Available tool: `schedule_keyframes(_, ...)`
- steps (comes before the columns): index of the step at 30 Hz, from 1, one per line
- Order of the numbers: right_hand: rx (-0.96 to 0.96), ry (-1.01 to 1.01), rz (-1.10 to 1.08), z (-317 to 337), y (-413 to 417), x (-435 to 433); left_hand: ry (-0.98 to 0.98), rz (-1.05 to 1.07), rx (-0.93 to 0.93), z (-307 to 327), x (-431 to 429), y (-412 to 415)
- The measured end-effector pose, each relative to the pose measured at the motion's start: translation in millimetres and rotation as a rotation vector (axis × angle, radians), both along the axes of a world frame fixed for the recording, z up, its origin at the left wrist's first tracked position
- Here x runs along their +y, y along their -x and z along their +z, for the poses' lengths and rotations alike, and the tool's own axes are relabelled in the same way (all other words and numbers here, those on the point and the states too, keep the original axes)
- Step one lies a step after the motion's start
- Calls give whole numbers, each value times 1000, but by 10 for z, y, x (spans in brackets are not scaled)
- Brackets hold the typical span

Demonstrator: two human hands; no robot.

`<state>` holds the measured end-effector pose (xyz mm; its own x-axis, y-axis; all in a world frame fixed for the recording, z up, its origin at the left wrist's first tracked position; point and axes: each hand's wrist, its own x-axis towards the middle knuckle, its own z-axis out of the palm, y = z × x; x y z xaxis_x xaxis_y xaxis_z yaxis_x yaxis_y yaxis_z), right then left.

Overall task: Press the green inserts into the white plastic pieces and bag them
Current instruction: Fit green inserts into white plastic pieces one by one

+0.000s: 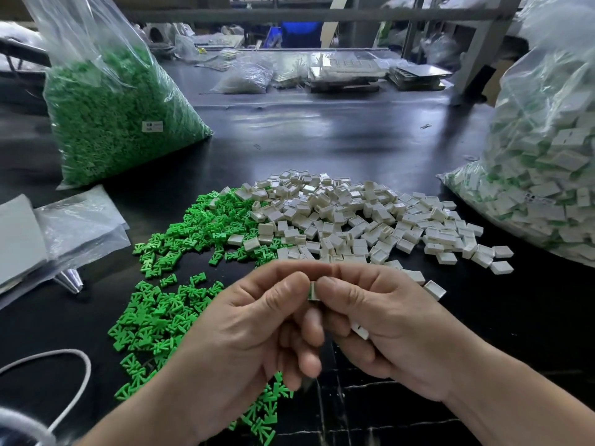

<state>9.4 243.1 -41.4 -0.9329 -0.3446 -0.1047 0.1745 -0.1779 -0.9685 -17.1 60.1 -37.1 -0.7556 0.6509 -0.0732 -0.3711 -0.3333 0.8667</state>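
Pinching white piece (312,290) tight with left grip (257,333) and right grip (396,326), thumbs opposed, probably for pressing force. Keeping inserts (180,239) heaped close on worktop (322,140) for quick grabs.

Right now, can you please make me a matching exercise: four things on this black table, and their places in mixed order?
1. clear plastic bag of green inserts
2. clear plastic bag of filled white pieces
3. loose heap of white plastic pieces
4. white cord

A. near left corner
B. centre
C. far left
D. right edge

Pairs: 1-C, 2-D, 3-B, 4-A
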Motion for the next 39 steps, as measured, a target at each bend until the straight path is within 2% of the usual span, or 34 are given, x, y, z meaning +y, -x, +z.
schedule_keyframes(3,-47,47,11,0,-5,-11,-131,-61,-119,-15,33,-8)
schedule_keyframes(9,-8,-75,15,1,-5,-14,-150,-36,-230,-56,25,-14)
schedule_keyframes(12,-32,-77,8,6,-4,-37,-123,10,-226,-60,79,-38)
schedule_keyframes(14,-61,0,-9,-3,-4,-50,-138,30,-205,-70,99,-43)
schedule_keyframes(19,-82,145,22,-2,-13,-67,-253,-56,-174,-86,61,-20)
schedule_keyframes(27,-71,80,-26,3,-22,-122,-198,41,-112,-90,78,-24)
schedule_keyframes(39,-136,99,-49,48,-47,-132,-209,59,-121,-48,99,-70)
